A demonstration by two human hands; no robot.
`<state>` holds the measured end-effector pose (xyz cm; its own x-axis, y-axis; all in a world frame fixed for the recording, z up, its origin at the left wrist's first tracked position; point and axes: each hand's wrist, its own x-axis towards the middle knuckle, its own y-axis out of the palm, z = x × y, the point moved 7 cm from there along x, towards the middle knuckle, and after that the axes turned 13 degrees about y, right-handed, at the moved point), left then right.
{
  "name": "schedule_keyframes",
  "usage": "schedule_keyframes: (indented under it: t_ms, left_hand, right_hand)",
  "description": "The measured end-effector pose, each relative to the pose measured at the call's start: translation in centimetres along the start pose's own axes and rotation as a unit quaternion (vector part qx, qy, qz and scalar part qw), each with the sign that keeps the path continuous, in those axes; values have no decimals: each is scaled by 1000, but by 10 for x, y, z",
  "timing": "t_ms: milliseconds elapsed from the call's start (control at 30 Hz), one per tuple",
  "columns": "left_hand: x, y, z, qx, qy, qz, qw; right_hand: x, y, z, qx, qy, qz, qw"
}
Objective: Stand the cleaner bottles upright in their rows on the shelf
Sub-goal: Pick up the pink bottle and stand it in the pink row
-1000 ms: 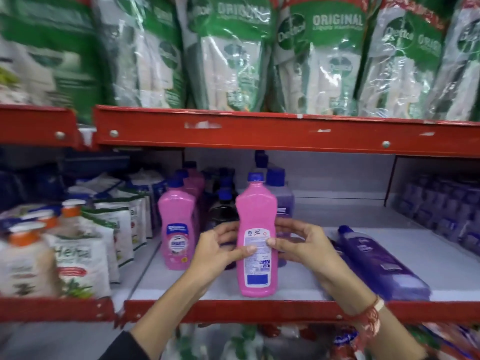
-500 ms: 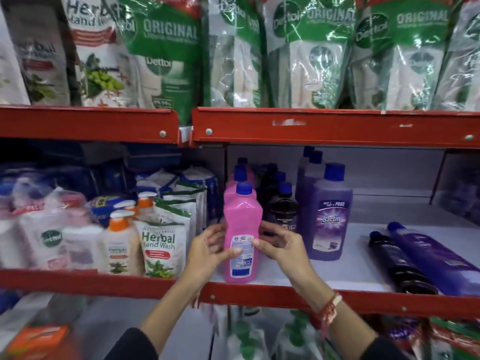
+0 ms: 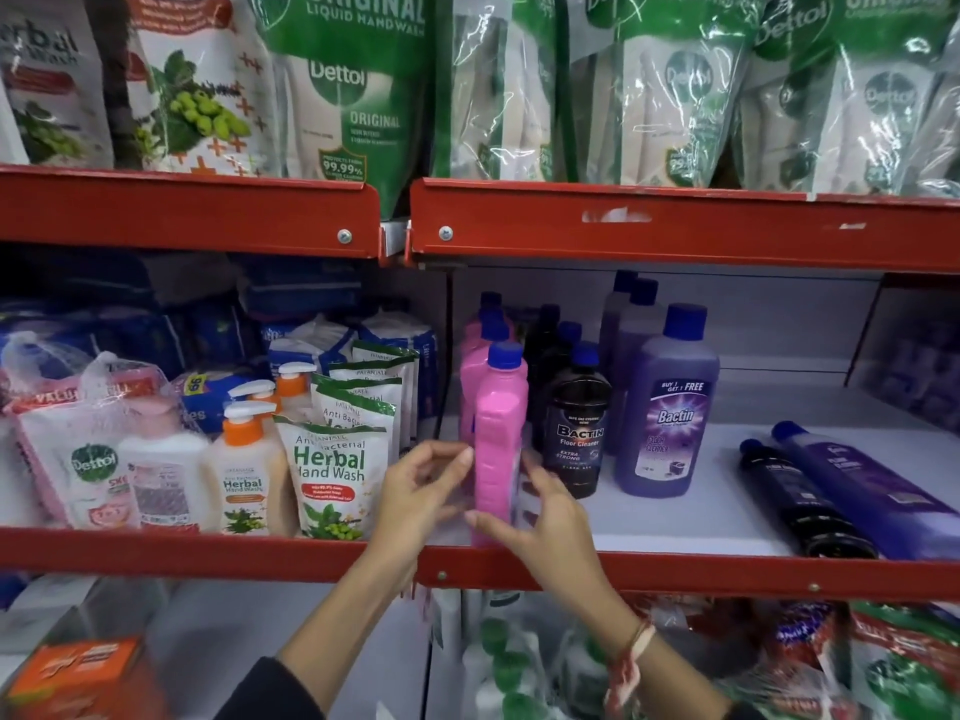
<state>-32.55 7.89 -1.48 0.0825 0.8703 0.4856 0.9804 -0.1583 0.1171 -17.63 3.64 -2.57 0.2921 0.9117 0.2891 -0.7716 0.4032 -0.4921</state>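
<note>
A pink cleaner bottle (image 3: 496, 444) with a blue cap stands upright at the front of the pink row, turned edge-on to me. My left hand (image 3: 423, 491) touches its left side with thumb and fingertips. My right hand (image 3: 545, 517) wraps its lower right side, thumb across the front. To the right stand a black Bactin bottle (image 3: 579, 428) and a purple Bactin bottle (image 3: 667, 407), with more bottles behind each. Further right, a black bottle (image 3: 800, 501) and a purple bottle (image 3: 867, 491) lie flat on the white shelf (image 3: 675, 522), caps pointing to the back.
The red shelf lip (image 3: 727, 574) runs along the front under my hands. Left of a divider stand herbal hand wash pouches (image 3: 332, 480) and pump bottles (image 3: 247, 475). Green Dettol refill packs (image 3: 665, 85) fill the shelf above. More goods sit on the shelf below.
The view has shifted left and closer. The pink bottle went from the middle of the shelf to the front of the pink row and has turned from label-facing to edge-on between my hands.
</note>
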Motion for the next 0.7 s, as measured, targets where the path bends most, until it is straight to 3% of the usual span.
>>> schedule_keyframes:
  t_ms: [267, 567, 700]
  left_hand:
    - [1, 9, 7, 40, 20, 33, 998]
    - [-8, 9, 0, 111, 88, -19, 990]
    - [-28, 20, -27, 240, 204, -115, 942]
  right_hand:
    - [29, 1, -14, 146, 30, 179, 973]
    - [33, 0, -14, 110, 6, 191, 975]
    - [32, -19, -22, 115, 17, 164, 979]
